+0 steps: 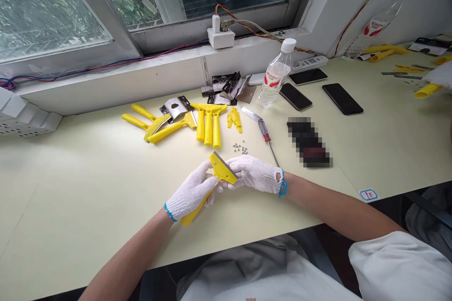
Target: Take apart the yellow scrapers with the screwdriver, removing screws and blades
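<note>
The left hand clenches the handle of a yellow plastic scraper while the right hand grasps its wide head.

The water bottle at the far side bears a red "Wahaha" label; a blue-edged sticker at near right reads "10".

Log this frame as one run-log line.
left hand: holds yellow plastic scraper by grip | right hand: holds scraper head | white knit gloves | nearby: metal fasteners, red-handled screwdriver
</note>
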A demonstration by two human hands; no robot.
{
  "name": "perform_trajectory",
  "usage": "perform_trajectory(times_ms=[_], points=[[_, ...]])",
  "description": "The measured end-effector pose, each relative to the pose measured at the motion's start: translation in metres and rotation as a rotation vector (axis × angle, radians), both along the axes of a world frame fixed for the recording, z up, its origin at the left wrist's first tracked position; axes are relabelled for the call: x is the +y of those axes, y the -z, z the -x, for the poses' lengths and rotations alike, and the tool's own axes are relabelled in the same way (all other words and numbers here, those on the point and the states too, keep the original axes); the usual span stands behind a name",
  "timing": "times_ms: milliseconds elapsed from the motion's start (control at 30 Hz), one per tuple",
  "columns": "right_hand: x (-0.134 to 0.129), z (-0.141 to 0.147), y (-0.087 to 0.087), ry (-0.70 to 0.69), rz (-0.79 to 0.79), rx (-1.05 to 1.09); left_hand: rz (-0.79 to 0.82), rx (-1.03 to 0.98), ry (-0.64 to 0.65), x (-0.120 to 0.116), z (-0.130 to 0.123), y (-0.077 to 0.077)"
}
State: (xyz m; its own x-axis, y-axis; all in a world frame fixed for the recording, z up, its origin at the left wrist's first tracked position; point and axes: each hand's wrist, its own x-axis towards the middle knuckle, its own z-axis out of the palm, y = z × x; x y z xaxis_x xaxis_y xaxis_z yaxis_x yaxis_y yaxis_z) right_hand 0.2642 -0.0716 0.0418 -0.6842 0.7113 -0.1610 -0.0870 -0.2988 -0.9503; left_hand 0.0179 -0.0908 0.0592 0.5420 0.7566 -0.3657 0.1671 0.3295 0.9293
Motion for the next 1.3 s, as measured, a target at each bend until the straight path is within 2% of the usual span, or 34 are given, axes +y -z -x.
perform_trajectory(times_ms=[33, 100, 200, 267, 333, 500, 567, 633, 733, 833, 967, 1067, 1300], points=[[0.000, 0.000, 0.000, -0.017, 0.029, 0.031, -0.008, 0.016, -0.005, 0.000, 0.000, -0.001], [0.000, 0.000, 0.002, -0.034, 0.212, 0.112, 0.023, 0.005, 0.000, 0.001, 0.000, -0.003], [0.004, -0.002, 0.004, 0.041, 0.392, 0.124, 0.124, -0.089, -0.001, 0.002, 0.002, -0.004], [0.007, -0.007, 0.001, 0.115, 0.426, 0.118, 0.180, -0.152, -0.020, 0.003, 0.002, -0.005], [0.010, -0.014, -0.004, 0.216, 0.390, 0.091, 0.205, -0.188, -0.043, 0.002, 0.003, -0.005], [0.027, -0.035, -0.011, 0.421, 0.221, 0.018, 0.226, -0.242, -0.065, 0.000, 0.003, -0.006], [0.038, -0.046, -0.009, 0.480, 0.094, -0.036, 0.246, -0.284, -0.077, 0.001, 0.003, -0.005], [0.049, -0.057, -0.005, 0.576, -0.146, -0.197, 0.271, -0.342, -0.099, 0.002, 0.002, -0.004], [0.062, -0.072, 0.004, 0.684, -0.589, -0.577, 0.315, -0.430, -0.132, 0.002, 0.000, -0.001], [0.066, -0.076, 0.012, 0.614, -0.808, -0.776, 0.329, -0.472, -0.168, 0.000, -0.002, 0.002], [0.065, -0.067, 0.020, 0.446, -0.964, -0.854, 0.278, -0.447, -0.222, -0.002, 0.002, 0.008], [0.064, -0.059, 0.024, 0.389, -1.008, -0.824, 0.258, -0.393, -0.240, -0.001, 0.006, 0.008], [0.063, -0.056, 0.029, 0.396, -1.046, -0.800, 0.164, -0.283, -0.201, 0.000, 0.000, -0.001]])
